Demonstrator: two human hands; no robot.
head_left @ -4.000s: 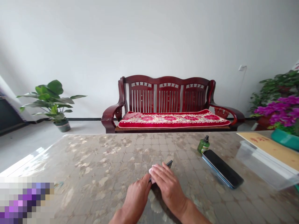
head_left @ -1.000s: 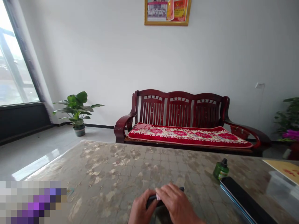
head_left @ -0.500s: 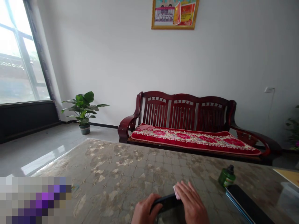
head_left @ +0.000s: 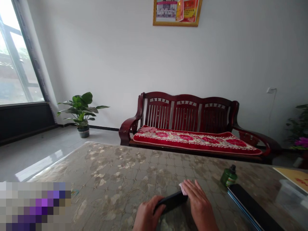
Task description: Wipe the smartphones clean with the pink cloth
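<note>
A dark, flat, elongated object (head_left: 173,202) is held above the patterned tabletop at the bottom centre. My left hand (head_left: 149,212) grips its left end, thumb in front and fingers behind. At its right end, my right hand (head_left: 197,200) presses a small pink cloth (head_left: 183,189) against the edge, with the fingers extended together over the cloth. A green bottle with a black cap (head_left: 228,176) stands upright to the right of my right hand. Beside the bottle lies a long black case with a blue edge (head_left: 252,207).
The table (head_left: 115,179) has a floral cover. At its right are a yellow sheet (head_left: 292,178) and a clear plastic container (head_left: 287,194). Beyond stands a dark red wooden bench (head_left: 185,112) with a red cushion. A potted plant (head_left: 83,112) is on the floor at left. Pixelation hides the lower left corner.
The view has shifted slightly, moving the bench and bottle left in the picture. The dark object appears a little higher and more tilted, its right end up. Both hands keep their holds.
</note>
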